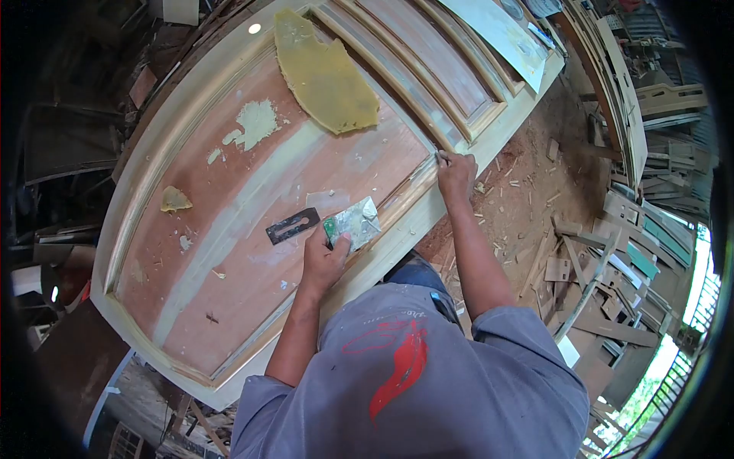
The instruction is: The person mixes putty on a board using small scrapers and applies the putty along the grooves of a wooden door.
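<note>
My left hand is closed around a putty knife with a green handle and a broad blade smeared with pale filler. Just beyond its fingers, a flat dark metal plate with a long slot lies on the wooden door panel. Over at the moulded edge, my right hand has its fingers pinched together against the moulding. A small dark bit shows at its fingertips, too small to name. Pale filler is smeared on the reddish panel.
A large yellowish, irregular sheet lies across the panel's upper part, and a small piece sits at left. A white board rests at the far end. Wood scraps and shavings cover the floor at right.
</note>
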Demonstrator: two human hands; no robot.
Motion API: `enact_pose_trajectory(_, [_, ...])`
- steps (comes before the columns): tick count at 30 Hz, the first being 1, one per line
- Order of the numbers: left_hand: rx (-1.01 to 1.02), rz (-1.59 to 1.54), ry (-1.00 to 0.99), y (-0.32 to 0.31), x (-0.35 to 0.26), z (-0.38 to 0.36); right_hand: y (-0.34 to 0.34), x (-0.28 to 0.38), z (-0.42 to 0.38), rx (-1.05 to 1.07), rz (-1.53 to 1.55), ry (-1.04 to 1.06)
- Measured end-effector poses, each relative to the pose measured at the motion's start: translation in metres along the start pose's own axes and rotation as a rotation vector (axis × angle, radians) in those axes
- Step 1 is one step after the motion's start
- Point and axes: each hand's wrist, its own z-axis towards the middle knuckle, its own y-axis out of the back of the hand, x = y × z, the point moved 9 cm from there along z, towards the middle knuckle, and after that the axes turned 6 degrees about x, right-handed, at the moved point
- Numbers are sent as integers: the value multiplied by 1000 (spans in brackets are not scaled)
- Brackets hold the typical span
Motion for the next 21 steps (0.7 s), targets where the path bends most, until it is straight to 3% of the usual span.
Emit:
enact_pose_trajectory(7, [13, 40, 18, 0, 2, 0, -23, 12, -13, 34, -17, 34])
enact_pose_trajectory(12, [24, 43, 8, -4, -2, 2, -27, 22, -25, 282, 3, 24])
enact_pose_trajectory(15, [5, 15, 17, -3, -3, 0, 3, 13, -15, 224, 84, -81])
enact_pose_trajectory(21, [12, -9, 46, -1, 4, -1, 1, -3, 12, 121, 40, -61])
